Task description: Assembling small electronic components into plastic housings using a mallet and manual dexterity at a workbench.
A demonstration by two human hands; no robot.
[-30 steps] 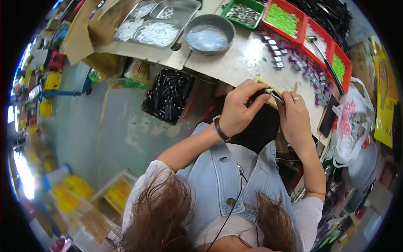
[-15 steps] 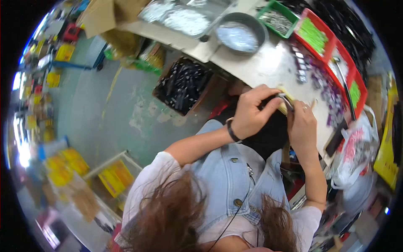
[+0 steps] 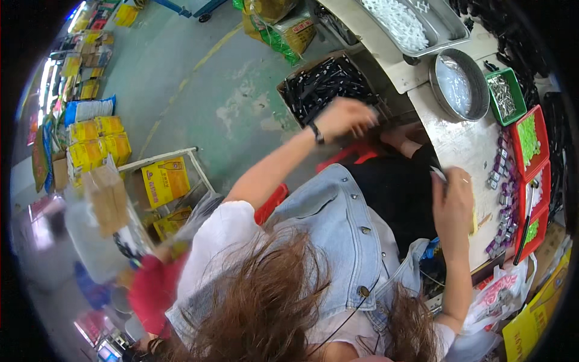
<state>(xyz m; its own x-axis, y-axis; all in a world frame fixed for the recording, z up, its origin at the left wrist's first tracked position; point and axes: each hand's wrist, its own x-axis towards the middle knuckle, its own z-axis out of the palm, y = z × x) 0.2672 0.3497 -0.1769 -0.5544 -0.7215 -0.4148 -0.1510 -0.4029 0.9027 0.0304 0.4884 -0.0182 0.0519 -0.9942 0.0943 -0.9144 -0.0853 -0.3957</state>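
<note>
My left hand [image 3: 345,120], smeared by motion, hangs above the near edge of a carton of black parts [image 3: 329,87]. A greyish blur shows at its fingertips; I cannot tell whether it is held. At the table's edge, my right hand [image 3: 453,202] is closed, with a small pale, shiny piece [image 3: 438,174] sticking out between thumb and fingers. Beside that hand, a yellow strip [image 3: 474,218] shows partly on the white table [image 3: 431,111]. Small purple-and-silver pieces [image 3: 502,172] lie in a loose row to its right.
Along the table stand a metal tray of white parts [image 3: 416,45], a round metal pan [image 3: 482,105], a green bin of metal pins [image 3: 512,111] and red bins [image 3: 534,175] with green parts. A black-handled rod [image 3: 523,235] lies across them. A white-framed cart [image 3: 196,163] stands at left.
My hands have parted from their shared hold on a small piece at the table's edge. My left hand has swung left to the carton; the view has turned and shifted left.
</note>
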